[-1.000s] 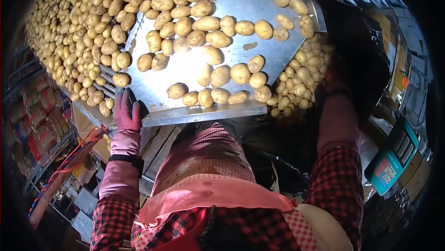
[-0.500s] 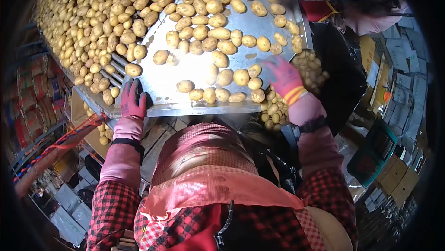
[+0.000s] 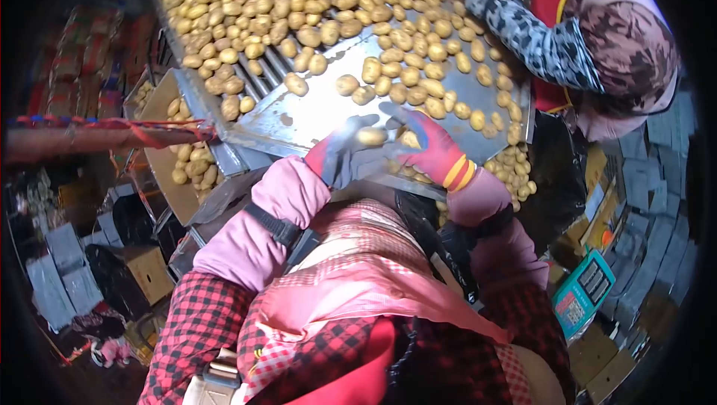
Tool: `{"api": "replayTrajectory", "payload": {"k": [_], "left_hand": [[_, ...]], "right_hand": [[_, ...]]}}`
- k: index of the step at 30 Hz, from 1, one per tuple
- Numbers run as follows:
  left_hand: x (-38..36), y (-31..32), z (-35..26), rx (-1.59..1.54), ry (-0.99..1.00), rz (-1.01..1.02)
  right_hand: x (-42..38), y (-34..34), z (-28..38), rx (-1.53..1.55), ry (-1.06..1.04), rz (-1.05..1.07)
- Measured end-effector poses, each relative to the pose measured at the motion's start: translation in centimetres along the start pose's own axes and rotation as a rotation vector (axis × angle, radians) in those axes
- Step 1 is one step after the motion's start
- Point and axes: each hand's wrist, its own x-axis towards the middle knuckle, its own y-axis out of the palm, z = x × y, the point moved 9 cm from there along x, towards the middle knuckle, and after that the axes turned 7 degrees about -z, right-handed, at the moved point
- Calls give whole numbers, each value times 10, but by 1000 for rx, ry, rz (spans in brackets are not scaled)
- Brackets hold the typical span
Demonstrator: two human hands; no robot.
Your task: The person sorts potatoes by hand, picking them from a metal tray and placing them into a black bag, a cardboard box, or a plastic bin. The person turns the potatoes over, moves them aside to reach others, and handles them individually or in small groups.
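Note:
On the front part of the metal sorting tray (image 3: 276,117), both gloved hands face each other. My left hand (image 3: 337,155) is half curled with thumb and fingers apart, its fingertips close to a yellow potato (image 3: 371,136). Opposite it, my right hand (image 3: 429,147) spreads its fingers around the other side, with a second potato (image 3: 408,139) by its palm. Whether either hand presses on these potatoes is not clear, as the fingers are slightly blurred. More loose potatoes (image 3: 414,76) lie on the tray just beyond.
A large heap of potatoes (image 3: 261,1) covers the back, beside metal slats (image 3: 261,80). A cardboard box (image 3: 168,181) of potatoes stands at left, below a red bar (image 3: 97,142). More potatoes (image 3: 515,173) lie under the right edge. A co-worker's camouflage sleeve (image 3: 530,39) reaches over the tray.
My left hand has left the tray's left corner and come to the middle. My right hand has moved left from the right edge. The view has shifted, showing more of the co-worker.

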Motion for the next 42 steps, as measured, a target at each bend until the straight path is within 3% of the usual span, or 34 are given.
{"api": "replayTrajectory", "payload": {"k": [1, 4, 6, 8, 9, 12, 13, 15, 18, 20, 21, 24, 28, 36, 42], "left_hand": [[-8, 13, -14, -223, 150, 477], [-6, -34, -19, -312, 191, 403], [-10, -56, -17, -289, 202, 401], [-1, -87, -6, -347, 125, 426], [-15, -87, -6, -303, 159, 415], [-59, -88, -6, -334, 74, 580], [-64, -100, -14, -193, 223, 537], [-77, -124, -31, 107, 502, 393], [-114, -156, -41, -380, 273, 302], [-120, -192, -42, -568, 270, 363], [-139, -201, -55, -449, 425, 262], [-158, -240, -55, -644, 433, 448], [-186, -280, -62, -828, 504, 507], [-210, -330, -75, -817, 653, 626], [-197, -402, -55, -977, 731, 338]], "right_hand": [[5, 16, 1, 639, 418, 90], [7, 27, 20, 1471, 725, -111], [15, 38, 14, 1206, 508, -97], [26, 50, 46, 1273, 428, -22], [31, 55, 63, 1054, 277, 34], [55, 91, 113, 1276, 332, 189], [61, 102, 149, 1297, 386, 251], [71, 128, 144, 1318, 424, 257], [98, 143, 136, 1192, 415, 150], [101, 154, 142, 1197, 476, 176], [103, 163, 147, 1175, 478, 210], [102, 190, 137, 1057, 496, 317], [98, 212, 135, 996, 604, 299], [107, 244, 116, 966, 667, 292], [100, 256, 115, 947, 745, 220]]}}
